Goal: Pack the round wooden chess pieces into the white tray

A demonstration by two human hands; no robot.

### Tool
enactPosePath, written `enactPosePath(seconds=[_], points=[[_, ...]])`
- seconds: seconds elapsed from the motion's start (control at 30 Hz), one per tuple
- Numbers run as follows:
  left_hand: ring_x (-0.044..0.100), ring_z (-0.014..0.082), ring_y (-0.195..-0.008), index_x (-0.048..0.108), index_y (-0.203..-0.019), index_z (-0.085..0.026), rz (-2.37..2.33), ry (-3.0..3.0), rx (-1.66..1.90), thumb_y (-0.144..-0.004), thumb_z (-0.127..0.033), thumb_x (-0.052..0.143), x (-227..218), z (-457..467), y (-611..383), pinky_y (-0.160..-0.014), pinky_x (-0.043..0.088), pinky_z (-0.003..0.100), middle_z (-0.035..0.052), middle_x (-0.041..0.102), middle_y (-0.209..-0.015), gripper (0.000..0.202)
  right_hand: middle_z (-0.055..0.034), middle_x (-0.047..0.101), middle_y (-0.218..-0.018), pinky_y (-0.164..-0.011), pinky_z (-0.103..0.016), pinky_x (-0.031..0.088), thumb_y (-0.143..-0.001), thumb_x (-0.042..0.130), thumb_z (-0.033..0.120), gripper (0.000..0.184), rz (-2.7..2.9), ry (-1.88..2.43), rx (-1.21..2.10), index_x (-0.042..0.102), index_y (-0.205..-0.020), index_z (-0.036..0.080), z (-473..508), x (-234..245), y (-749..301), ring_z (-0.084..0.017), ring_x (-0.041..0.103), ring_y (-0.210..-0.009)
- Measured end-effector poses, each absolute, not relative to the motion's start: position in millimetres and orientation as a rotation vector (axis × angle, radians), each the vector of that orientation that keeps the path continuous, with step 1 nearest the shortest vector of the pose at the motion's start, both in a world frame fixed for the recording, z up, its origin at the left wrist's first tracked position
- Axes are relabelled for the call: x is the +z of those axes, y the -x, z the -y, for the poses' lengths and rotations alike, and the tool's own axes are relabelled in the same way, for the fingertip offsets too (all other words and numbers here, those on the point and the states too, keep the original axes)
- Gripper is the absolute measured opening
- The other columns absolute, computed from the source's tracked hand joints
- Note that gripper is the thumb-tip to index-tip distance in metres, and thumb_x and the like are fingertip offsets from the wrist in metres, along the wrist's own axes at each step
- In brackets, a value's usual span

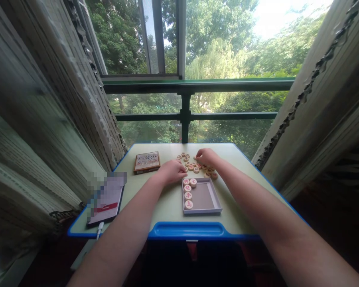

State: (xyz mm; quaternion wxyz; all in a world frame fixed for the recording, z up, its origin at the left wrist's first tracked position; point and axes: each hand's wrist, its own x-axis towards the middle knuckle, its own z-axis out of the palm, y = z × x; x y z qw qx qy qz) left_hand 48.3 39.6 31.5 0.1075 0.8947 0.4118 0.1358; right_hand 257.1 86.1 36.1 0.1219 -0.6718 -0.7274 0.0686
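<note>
Loose wooden Chinese chess pieces (191,167) are scattered across the middle of the table. At their near left edge, my left hand (172,172) is closed, its fingertips on a chess piece that they partly hide. Farther back, my right hand (207,156) reaches over the scattered pieces, thumb and fingers pinched at a pale chess piece (195,158). Nearer to me lies a shallow open box tray (202,212). Inside it, several red-marked pieces (188,195) line the left side, face up, with another piece (193,182) beside the top one.
The decorated box lid (147,160) rests on the table at the back left. A phone (107,201) with a white charging cable (99,230) is at the left edge. The pale table (167,211) has a blue rim, with a green railing (197,85) and window behind.
</note>
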Motion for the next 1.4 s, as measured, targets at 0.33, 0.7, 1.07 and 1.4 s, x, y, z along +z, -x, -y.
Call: enactPosePath(seconds=[0.33,0.7,1.07,1.4], points=[[0.059,0.0156,-0.079,0.072,-0.088,-0.02,-1.148,-2.597,0.48,-0.074,-0.03,0.058,29.1,-42.3,-46.5,-0.071,0.044,0.024,0.0035,0.066,-0.094,0.022,-0.0101,0.067,-0.101,-0.073,-0.028,0.044,-0.077,0.061,0.027,0.019,2.093,1.924,0.178,0.069,-0.09,0.017,-85.2,33.9,-253.9,-0.022,0.061,-0.088],[0.058,0.0167,-0.079,0.071,-0.092,-0.019,-1.114,-2.591,0.484,-0.074,-0.035,0.058,29.1,-43.5,-42.4,-0.071,0.044,0.025,0.0051,0.065,-0.094,0.027,-0.0019,0.068,-0.084,-0.065,-0.024,0.044,-0.074,0.063,0.026,0.024,2.192,1.288,0.394,0.064,-0.097,0.019,52.4,51.0,-257.8,-0.012,0.056,-0.07],[0.057,0.0144,-0.068,0.072,-0.077,-0.019,-1.215,-2.602,0.51,-0.075,-0.031,0.051,33.5,-38.7,-44.8,-0.063,0.041,0.024,0.0029,0.068,-0.078,0.024,-0.0036,0.066,-0.08,-0.074,-0.029,0.039,-0.073,0.067,0.024,0.005,2.424,1.243,0.28,0.068,-0.072,0.02,62.2,31.6,-244.1,-0.016,0.054,-0.076],[0.058,0.0146,-0.071,0.072,-0.077,-0.019,-1.249,-2.649,0.481,-0.073,-0.024,0.05,30.0,-41.2,-46.7,-0.064,0.041,0.023,0.003,0.069,-0.081,0.023,-0.0028,0.067,-0.078,-0.078,-0.032,0.035,-0.073,0.067,0.026,0.007,2.392,1.246,0.271,0.069,-0.071,0.02,60.7,30.9,-252.1,-0.016,0.051,-0.076]])
